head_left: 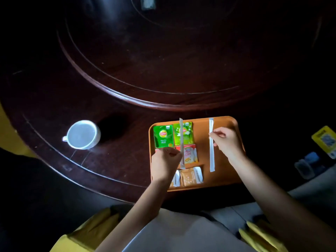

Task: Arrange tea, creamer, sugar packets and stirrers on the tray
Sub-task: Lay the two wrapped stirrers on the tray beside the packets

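An orange tray (225,177) lies on the dark table in front of me. Two green tea packets (163,136) lie side by side at its far left, with a red and pink packet (190,154) below them and brown and white packets (190,176) at the near edge. My left hand (164,163) pinches a wrapped stirrer (181,137) above the packets, tilted slightly. My right hand (228,143) grips a second wrapped stirrer (211,157) that runs lengthwise over the tray's bare right half.
A white cup (82,134) stands on the table to the left of the tray. A raised round turntable (163,70) fills the table's middle beyond the tray. A yellow card (326,140) and dark small objects (307,165) sit at the right.
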A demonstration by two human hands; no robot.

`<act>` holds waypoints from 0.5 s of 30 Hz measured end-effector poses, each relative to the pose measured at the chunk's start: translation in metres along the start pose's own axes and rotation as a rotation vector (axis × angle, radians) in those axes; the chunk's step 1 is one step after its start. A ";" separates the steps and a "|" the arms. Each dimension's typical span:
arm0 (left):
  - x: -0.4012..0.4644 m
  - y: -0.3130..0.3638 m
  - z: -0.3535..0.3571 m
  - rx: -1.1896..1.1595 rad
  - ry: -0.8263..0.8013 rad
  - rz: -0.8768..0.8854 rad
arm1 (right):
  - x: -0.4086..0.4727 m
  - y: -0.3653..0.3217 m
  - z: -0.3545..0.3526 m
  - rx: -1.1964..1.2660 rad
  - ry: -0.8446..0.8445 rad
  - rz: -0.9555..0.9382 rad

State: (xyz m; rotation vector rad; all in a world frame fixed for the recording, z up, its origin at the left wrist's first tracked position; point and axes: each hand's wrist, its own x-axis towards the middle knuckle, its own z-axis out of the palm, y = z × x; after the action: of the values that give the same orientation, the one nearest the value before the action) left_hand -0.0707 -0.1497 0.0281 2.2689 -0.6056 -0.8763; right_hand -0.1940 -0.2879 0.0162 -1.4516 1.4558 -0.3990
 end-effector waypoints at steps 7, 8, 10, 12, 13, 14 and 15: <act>-0.010 0.034 0.058 0.151 -0.090 0.041 | 0.028 0.026 -0.020 -0.271 -0.039 -0.030; -0.011 0.037 0.064 0.153 -0.093 0.046 | 0.030 0.028 -0.022 -0.305 -0.032 -0.045; -0.011 0.040 0.072 0.154 -0.107 0.068 | 0.034 0.030 -0.024 -0.367 -0.017 -0.070; -0.010 0.041 0.078 0.168 -0.126 0.072 | 0.037 0.031 -0.026 -0.442 -0.017 -0.095; -0.010 0.041 0.080 0.188 -0.132 0.066 | 0.038 0.031 -0.027 -0.493 -0.023 -0.119; -0.010 0.040 0.080 0.215 -0.128 0.061 | 0.038 0.031 -0.029 -0.548 -0.023 -0.142; -0.010 0.038 0.080 0.245 -0.113 0.063 | 0.038 0.033 -0.031 -0.591 -0.009 -0.163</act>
State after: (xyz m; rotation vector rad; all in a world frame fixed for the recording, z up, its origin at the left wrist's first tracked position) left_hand -0.1414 -0.2015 0.0119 2.4125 -0.8724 -0.9487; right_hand -0.2285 -0.3269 -0.0117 -2.0444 1.5231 -0.0520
